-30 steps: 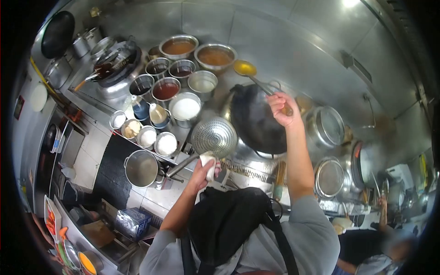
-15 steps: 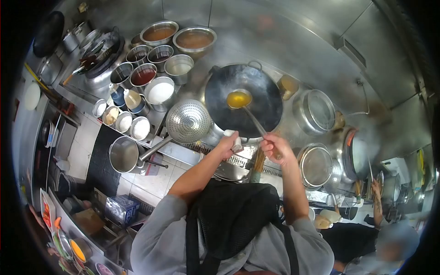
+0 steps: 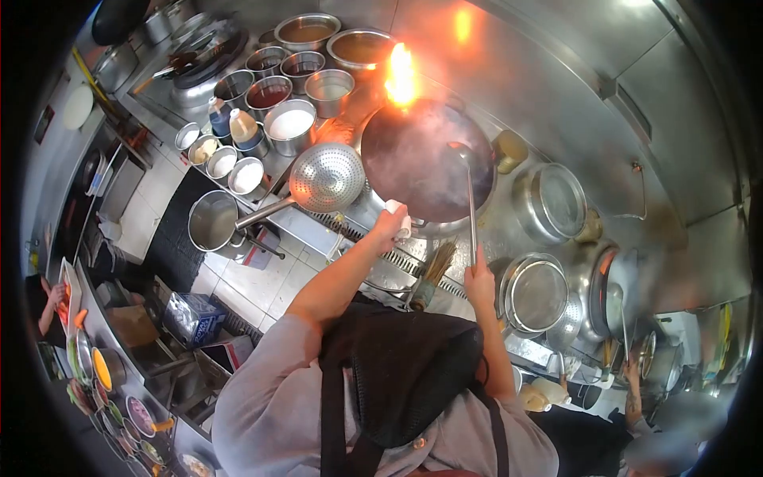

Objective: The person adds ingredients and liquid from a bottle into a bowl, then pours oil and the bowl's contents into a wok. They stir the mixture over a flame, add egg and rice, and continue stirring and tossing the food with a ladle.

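Observation:
My left hand (image 3: pixel 385 232) is closed on a folded white cloth (image 3: pixel 403 224) at the near rim of a large dark wok (image 3: pixel 413 187). Any wok handle under the cloth is hidden. My right hand (image 3: pixel 479 285) grips the long handle of a ladle (image 3: pixel 470 199), whose bowl is down inside the right part of the wok. Steam or smoke blurs the wok's inside, so what lies in it cannot be made out. A tall orange flame (image 3: pixel 401 78) rises at the wok's far left rim.
Left of the wok, a perforated strainer (image 3: pixel 327 176) rests across a metal pot (image 3: pixel 213 222). Several sauce containers, squeeze bottles (image 3: pixel 246 129) and a bowl of white powder (image 3: pixel 289 123) stand beyond it. A bamboo brush (image 3: pixel 433 274) lies near the front edge. Another person's arm (image 3: pixel 633 393) shows at right.
The ladle, earlier held over the wok with yellow liquid in it, is now lowered into the right side. A flame and thicker smoke have appeared. My right hand has moved lower in view.

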### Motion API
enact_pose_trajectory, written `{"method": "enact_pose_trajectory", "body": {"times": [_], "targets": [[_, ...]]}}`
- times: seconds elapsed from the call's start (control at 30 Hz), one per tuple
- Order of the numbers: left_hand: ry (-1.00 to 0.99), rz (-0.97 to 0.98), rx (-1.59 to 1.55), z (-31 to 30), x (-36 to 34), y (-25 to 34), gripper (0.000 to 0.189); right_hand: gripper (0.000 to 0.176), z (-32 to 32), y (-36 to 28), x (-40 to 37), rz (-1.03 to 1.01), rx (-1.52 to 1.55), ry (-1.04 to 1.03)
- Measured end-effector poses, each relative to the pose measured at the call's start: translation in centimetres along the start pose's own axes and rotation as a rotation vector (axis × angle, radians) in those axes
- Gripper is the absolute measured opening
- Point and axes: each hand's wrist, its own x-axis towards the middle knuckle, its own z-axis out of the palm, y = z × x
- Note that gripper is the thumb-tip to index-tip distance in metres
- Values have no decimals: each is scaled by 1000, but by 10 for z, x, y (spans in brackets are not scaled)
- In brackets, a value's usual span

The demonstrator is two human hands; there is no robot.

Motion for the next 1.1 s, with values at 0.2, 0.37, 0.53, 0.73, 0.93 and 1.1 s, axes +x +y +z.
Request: {"method": "enact_pose_trajectory", "body": {"times": [0.2,0.37,0.53,0.73,0.93,1.1], "targets": [[-5,98,-40,-9,-38,23,35,63,-1,-36,-48,-3,113,-54],[-50,140,-46,-31,-61,25,36,50,-33,-114,-59,456,821,-340],[-126,-15,-108,-60,-118,31,43,24,-27,-107,-9,642,1450,-602],[-159,-64,-126,-80,-143,32,59,63,53,-64,8,50,307,-97],[-187,-56,-200,-35,-110,39,56,61,47,-57,-10,113,231,-8],[-195,20,-156,3,-33,15,39,62,16,-77,-42,269,445,-154]]}}
